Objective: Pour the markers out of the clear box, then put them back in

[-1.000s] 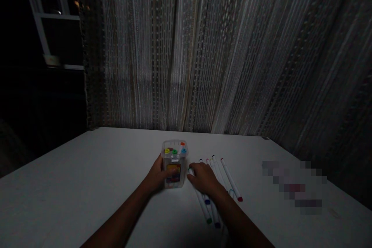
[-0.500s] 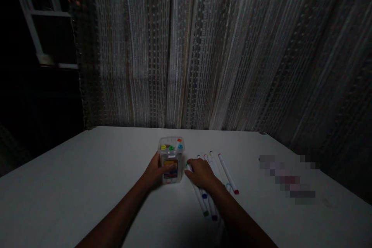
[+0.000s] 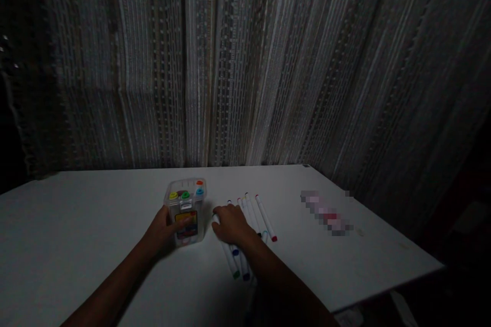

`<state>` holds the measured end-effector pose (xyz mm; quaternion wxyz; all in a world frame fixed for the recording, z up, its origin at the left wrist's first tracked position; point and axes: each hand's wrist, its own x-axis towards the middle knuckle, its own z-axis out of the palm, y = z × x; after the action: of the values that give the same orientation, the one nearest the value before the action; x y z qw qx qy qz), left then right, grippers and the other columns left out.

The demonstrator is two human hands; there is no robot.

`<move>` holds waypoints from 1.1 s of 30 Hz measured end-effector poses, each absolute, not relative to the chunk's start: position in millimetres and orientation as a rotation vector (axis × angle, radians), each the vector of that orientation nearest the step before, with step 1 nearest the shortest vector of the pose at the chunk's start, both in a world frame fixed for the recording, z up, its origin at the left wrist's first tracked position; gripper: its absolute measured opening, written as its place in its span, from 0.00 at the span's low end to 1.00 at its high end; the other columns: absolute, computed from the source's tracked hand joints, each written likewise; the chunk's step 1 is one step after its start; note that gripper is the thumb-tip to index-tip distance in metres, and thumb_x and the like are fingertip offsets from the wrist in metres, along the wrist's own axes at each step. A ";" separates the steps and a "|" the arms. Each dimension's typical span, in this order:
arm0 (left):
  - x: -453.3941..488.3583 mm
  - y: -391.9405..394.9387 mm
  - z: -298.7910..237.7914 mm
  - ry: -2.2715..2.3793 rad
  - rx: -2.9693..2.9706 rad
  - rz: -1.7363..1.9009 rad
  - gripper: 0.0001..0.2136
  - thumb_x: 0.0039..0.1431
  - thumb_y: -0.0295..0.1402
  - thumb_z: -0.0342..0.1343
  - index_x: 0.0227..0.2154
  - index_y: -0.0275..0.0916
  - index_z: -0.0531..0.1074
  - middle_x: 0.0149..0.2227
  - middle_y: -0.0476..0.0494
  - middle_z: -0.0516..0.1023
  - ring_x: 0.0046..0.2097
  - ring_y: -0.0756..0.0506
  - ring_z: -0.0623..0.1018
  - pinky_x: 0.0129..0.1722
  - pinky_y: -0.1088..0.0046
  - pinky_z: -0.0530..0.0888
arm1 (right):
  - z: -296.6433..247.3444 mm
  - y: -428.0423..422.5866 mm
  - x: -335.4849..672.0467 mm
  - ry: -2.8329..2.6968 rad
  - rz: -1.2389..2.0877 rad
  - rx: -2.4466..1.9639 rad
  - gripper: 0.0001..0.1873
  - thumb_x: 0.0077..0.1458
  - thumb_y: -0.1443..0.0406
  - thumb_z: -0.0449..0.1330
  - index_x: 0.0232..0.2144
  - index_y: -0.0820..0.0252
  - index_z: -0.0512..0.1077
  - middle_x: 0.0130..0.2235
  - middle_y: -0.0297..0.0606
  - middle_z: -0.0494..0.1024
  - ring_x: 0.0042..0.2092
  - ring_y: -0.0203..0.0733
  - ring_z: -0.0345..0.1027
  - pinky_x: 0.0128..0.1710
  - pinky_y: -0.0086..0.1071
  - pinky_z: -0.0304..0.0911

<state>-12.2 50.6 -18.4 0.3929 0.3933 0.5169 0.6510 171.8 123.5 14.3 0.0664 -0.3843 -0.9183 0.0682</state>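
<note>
A clear plastic marker box (image 3: 186,235) stands upright on the white table, its lid down. Yellow, green, blue and orange marker ends (image 3: 185,194) show at its top, and a printed label (image 3: 186,224) is on its front. My left hand (image 3: 163,227) is wrapped round the box's left side, the thumb across the label. To the right, my right hand (image 3: 231,224) closes over the upper end of a white marker with a green end (image 3: 230,260). Several other white markers (image 3: 266,218) lie under and beside that hand, partly hidden by the hand and forearm.
The white table (image 3: 103,204) reaches back to a patterned curtain (image 3: 215,71). A blurred-out pinkish item (image 3: 326,213) lies on the right of the table. The table's right edge (image 3: 387,286) drops to a dark area with light objects below.
My view has turned to the right, so everything appears further left. Both hands keep about the same places, the left on the box and the right on the markers.
</note>
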 end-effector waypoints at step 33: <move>2.0 47.3 -3.1 1.136 0.997 1.597 0.30 0.37 0.35 0.71 0.45 0.38 0.65 0.39 0.41 0.80 0.37 0.39 0.81 0.33 0.62 0.79 | 24.3 140.7 248.8 -2.502 0.029 -1.620 0.24 0.54 0.69 0.50 0.54 0.70 0.64 0.43 0.52 0.77 0.46 0.50 0.70 0.43 0.35 0.59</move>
<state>2.0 47.3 -3.1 0.4541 0.4042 0.4603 0.6470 248.8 140.7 24.3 0.0805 -0.5417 -0.8367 0.0098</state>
